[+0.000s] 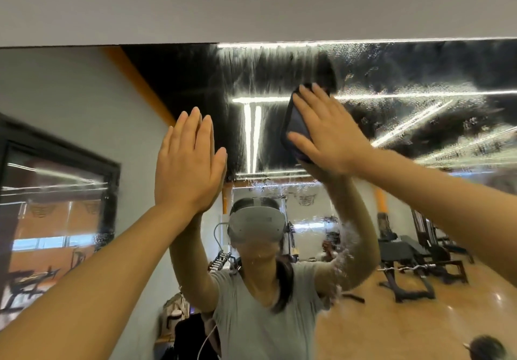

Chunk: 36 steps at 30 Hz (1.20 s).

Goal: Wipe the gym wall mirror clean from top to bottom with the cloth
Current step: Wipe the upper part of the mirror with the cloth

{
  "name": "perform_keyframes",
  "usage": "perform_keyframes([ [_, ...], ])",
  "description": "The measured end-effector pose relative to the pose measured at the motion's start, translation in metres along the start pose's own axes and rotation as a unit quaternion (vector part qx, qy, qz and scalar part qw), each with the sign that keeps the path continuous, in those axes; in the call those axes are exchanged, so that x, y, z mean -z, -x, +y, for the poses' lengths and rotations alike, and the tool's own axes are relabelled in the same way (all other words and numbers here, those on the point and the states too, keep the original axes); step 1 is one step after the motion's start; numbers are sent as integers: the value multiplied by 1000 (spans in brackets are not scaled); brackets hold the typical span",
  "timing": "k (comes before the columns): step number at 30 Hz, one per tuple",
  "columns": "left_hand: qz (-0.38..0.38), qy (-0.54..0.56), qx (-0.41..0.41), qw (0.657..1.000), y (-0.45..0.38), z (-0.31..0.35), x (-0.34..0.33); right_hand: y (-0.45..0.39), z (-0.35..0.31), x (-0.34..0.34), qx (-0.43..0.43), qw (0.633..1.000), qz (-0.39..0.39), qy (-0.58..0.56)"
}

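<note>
Right hand (pixel 327 133) presses a dark cloth (pixel 296 124) flat against the wet wall mirror (pixel 419 74) near its top edge, fingers straight; left hand (pixel 187 163) rests open-palmed beside it — the cloth looks soft and limp, best pinned under a spread palm.

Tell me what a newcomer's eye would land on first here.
First, the two raised hands at centre: the right hand presses a dark cloth flat against the mirror near its top edge, the left hand rests open on the glass beside it. Then the wet streaks upper right.
</note>
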State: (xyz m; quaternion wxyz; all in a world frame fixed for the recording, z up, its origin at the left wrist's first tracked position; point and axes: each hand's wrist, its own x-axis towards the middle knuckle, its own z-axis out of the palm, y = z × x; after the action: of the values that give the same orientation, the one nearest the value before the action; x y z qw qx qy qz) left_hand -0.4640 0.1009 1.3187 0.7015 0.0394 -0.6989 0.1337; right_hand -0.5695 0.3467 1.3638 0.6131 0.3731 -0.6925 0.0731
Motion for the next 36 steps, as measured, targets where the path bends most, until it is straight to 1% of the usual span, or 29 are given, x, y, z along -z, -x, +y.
perform_keyframes([
  [3,6,3,1,1000,0,-1,-1,20,-2,-7,14,1000,-5,3],
  [8,3,3,4,1000,0,-2,-1,9,5,-3,17,1000,8,5],
  [10,3,4,4,1000,0,-2,-1,-4,11,1,-4,1000,12,-1],
  [16,7,4,-1,1000,1,-2,0,-62,36,17,-101,994,31,-16],
  [19,7,5,-2,1000,1,-1,0,-69,40,15,-117,992,49,-26],
  [22,4,6,-1,1000,1,0,1,-60,38,11,-119,989,71,-50],
  [26,-12,-8,6,1000,0,1,2,-38,36,10,-112,992,50,-25],
  [31,-36,-44,24,998,-2,12,6,3,39,3,-71,997,37,-14],
  [34,-37,-28,51,998,-4,40,8,16,42,1,-47,998,32,-7],
  [36,-32,2,50,998,-4,74,5,17,44,-1,-38,999,31,-1],
])
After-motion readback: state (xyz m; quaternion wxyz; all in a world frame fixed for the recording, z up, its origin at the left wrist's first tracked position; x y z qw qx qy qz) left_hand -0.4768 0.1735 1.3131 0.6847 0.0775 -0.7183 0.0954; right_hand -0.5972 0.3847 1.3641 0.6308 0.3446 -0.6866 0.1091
